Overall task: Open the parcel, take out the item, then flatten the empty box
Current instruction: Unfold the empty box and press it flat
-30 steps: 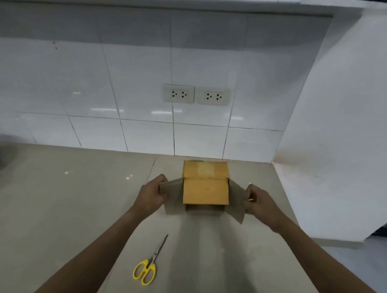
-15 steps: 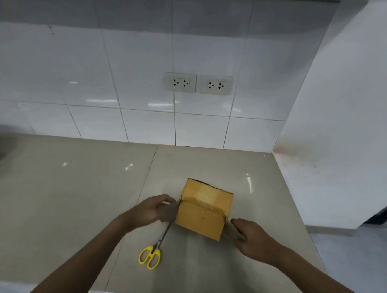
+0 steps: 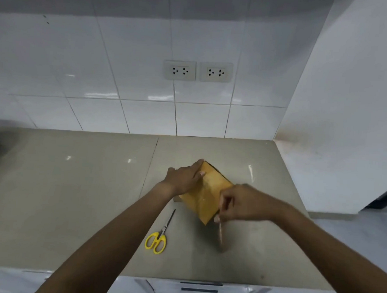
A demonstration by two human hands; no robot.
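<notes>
A small brown cardboard box [image 3: 205, 196] with glossy tape on its top sits turned at an angle on the grey counter [image 3: 73, 196]. My left hand [image 3: 184, 179] lies flat over the box's far left corner, fingers pressed on it. My right hand [image 3: 241, 203] pinches the box's right side flap at the near right corner; the flap's thin edge sticks down below my fingers toward the counter. What is inside the box is hidden.
Yellow-handled scissors [image 3: 158, 238] lie shut on the counter just left of and nearer than the box. A white tiled wall with two sockets [image 3: 197, 71] stands behind. A white side wall [image 3: 345, 132] bounds the counter on the right. The front edge runs near.
The box has turned further clockwise and come nearer. My left hand went from its side flap onto its top far corner. My right hand shifted to pinch the right flap.
</notes>
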